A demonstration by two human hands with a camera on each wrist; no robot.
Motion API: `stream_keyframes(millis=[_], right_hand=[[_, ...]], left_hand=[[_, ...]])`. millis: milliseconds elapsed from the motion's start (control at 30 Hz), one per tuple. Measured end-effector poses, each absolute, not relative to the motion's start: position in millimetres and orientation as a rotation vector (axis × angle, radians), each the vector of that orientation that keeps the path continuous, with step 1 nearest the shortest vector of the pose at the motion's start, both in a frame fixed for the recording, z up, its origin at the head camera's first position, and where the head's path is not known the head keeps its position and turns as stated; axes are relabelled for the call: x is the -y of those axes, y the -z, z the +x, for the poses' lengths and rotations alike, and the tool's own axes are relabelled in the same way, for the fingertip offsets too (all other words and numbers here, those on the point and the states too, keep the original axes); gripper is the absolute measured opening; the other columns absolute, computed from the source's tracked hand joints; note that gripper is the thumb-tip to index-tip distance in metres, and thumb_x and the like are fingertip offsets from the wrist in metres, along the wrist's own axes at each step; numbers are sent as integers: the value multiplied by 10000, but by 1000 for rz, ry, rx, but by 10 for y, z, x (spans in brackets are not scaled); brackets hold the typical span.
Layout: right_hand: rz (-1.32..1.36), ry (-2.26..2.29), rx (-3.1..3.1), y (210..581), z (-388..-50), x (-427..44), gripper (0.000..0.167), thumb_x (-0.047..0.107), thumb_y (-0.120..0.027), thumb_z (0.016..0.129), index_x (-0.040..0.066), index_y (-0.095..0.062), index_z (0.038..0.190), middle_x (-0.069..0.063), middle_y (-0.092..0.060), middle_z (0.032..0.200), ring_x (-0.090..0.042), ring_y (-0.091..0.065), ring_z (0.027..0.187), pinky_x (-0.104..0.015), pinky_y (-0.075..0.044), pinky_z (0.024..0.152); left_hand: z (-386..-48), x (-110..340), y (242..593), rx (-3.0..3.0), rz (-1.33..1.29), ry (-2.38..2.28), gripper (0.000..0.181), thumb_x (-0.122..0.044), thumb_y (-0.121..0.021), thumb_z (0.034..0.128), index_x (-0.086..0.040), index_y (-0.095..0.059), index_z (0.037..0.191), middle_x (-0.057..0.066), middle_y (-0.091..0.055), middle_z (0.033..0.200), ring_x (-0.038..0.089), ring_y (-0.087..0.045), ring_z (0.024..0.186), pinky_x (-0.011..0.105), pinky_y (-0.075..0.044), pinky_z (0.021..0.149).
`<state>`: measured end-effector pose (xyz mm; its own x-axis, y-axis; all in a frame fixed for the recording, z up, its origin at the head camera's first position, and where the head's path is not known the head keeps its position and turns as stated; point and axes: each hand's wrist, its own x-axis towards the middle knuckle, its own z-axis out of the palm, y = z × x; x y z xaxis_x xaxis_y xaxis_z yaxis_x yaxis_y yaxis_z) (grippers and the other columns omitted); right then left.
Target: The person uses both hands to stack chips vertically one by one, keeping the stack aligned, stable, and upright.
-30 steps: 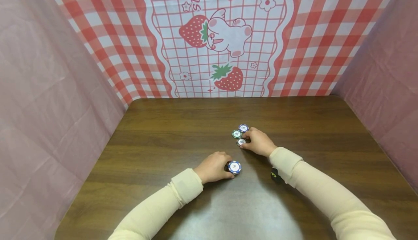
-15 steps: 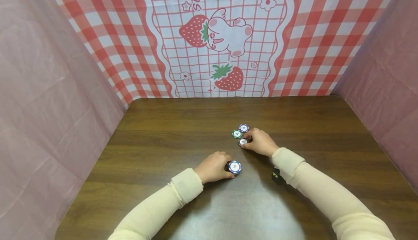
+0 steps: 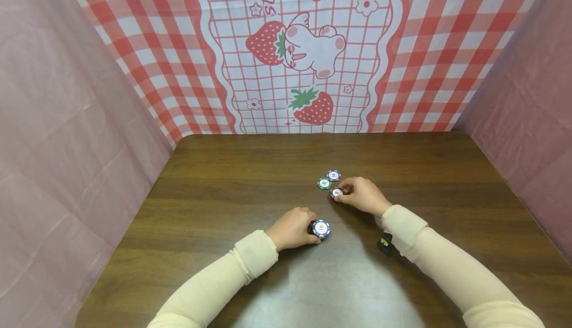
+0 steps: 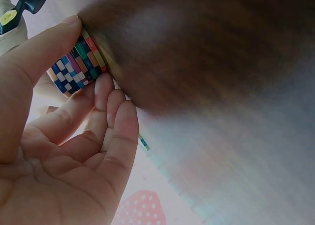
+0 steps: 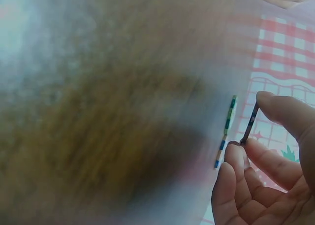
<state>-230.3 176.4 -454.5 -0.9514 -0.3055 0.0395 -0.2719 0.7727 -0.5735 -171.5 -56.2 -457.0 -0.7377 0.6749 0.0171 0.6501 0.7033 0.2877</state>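
Observation:
A stack of poker chips (image 3: 321,229) stands on the table, topped by a blue-and-white chip marked 10. My left hand (image 3: 292,229) grips it between thumb and fingers; in the left wrist view the stack's edge (image 4: 78,65) shows several colours. Farther off, my right hand (image 3: 363,196) pinches a dark poker chip (image 3: 337,193) by its rim. Seen edge-on in the right wrist view, that dark chip (image 5: 251,120) is apart from the table. Just left of it, a green poker chip (image 3: 324,183) and a blue poker chip (image 3: 333,175) lie flat, side by side.
The brown wooden table (image 3: 232,169) ends at a red-and-white checked cloth (image 3: 170,55) with strawberries. Pink curtains (image 3: 67,144) hang on both sides. A black wrist camera (image 3: 385,243) sits under the right sleeve.
My right hand has drawn the dark chip rightward, away from the green and blue chips. The left hand and its stack have stayed in place.

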Motion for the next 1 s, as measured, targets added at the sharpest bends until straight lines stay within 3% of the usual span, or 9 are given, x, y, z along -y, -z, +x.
stream_keyframes(millis=[667, 1000], right_hand=[[-672, 1083, -2877, 4420, -1962, -1697, 343, 250, -793, 804, 69, -712, 1084, -18, -677, 883, -73, -567, 712, -223, -459, 605], [-824, 1097, -2842, 4411, -1811, -1650, 298, 228, -807, 794, 83, -721, 1039, 6, -661, 870, -43, -548, 713, -207, -472, 625]], left_hand=[[-1723, 557, 4596, -2819, 1109, -434, 400, -355, -827, 747, -116, -714, 1049, -24, -711, 947, 112, -631, 877, 247, -501, 818], [-1719, 559, 4584, -2828, 1097, -424, 362, -365, -832, 738, -127, -703, 978, -38, -688, 887, 99, -597, 816, 241, -484, 762]])
